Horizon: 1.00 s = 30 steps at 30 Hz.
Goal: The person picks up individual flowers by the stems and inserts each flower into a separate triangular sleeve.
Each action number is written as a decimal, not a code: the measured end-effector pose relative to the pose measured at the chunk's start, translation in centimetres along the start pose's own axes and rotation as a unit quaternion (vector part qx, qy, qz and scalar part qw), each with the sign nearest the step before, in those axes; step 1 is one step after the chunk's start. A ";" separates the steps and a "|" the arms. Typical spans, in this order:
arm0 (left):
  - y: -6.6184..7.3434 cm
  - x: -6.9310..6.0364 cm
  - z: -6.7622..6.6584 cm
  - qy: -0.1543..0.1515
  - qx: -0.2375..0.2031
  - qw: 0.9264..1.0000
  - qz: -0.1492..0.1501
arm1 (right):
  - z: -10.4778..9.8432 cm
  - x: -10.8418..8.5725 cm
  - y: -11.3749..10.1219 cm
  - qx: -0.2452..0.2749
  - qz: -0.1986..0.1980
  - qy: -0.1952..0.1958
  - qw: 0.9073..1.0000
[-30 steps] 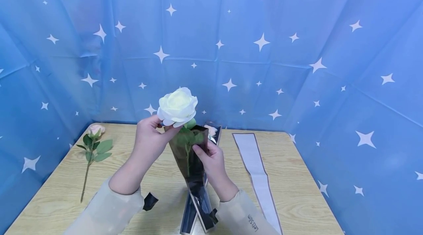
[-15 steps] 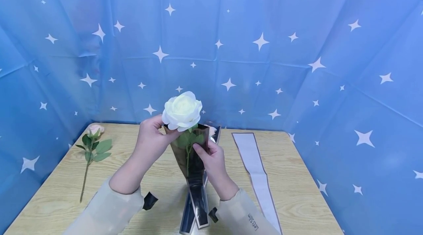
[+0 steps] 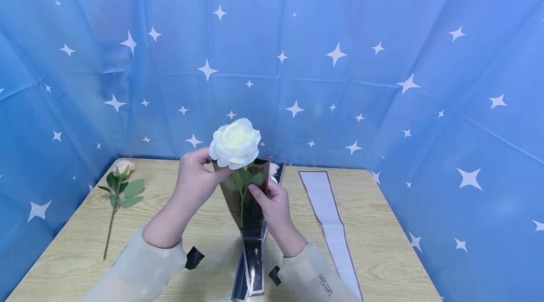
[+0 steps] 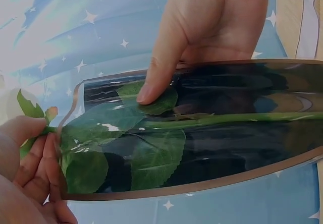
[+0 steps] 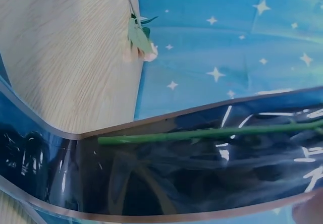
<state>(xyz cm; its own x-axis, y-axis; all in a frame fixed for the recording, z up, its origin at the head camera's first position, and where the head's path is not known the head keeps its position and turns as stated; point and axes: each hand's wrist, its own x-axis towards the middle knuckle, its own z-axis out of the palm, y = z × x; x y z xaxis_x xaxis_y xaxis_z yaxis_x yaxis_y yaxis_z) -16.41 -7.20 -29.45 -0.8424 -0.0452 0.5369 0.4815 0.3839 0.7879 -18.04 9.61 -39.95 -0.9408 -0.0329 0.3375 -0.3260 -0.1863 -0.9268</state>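
A white rose (image 3: 235,143) stands with its bloom above the mouth of a dark see-through flower sleeve (image 3: 253,264); its leaves and green stem (image 5: 202,134) show inside the sleeve. My left hand (image 3: 197,177) pinches the rose's stem just under the bloom, at the sleeve's mouth, as the left wrist view shows. My right hand (image 3: 274,207) grips the sleeve's right edge, its thumb pressed on the front over a leaf (image 4: 164,103). In the right wrist view the cut end of the stem lies partway down the sleeve.
A pale pink rose (image 3: 123,167) lies at the table's left. Behind the held sleeve lies another dark sleeve (image 3: 240,283), with a pinkish bloom (image 3: 274,168) at its top. A white strip with a dark border (image 3: 335,226) lies on the right of the wooden table (image 3: 391,245).
The white rose has shifted slightly right and down, its bloom now centred over the sleeve. The sleeve's lower end has swung left. Both hands keep their hold.
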 end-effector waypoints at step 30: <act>-0.4 -0.2 0.1 -0.033 0.052 0.998 0.010 | 0.0 0.1 0.0 0.014 -0.008 0.004 1.000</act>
<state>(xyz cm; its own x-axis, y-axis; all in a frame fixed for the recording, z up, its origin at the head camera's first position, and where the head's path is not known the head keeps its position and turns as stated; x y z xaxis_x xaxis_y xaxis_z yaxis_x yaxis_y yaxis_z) -16.44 -7.28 -29.89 -0.8483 0.0241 0.5289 0.4745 0.4777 0.7394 -18.12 9.58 -39.90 -0.9361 -0.0215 0.3510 -0.3386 -0.2140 -0.9162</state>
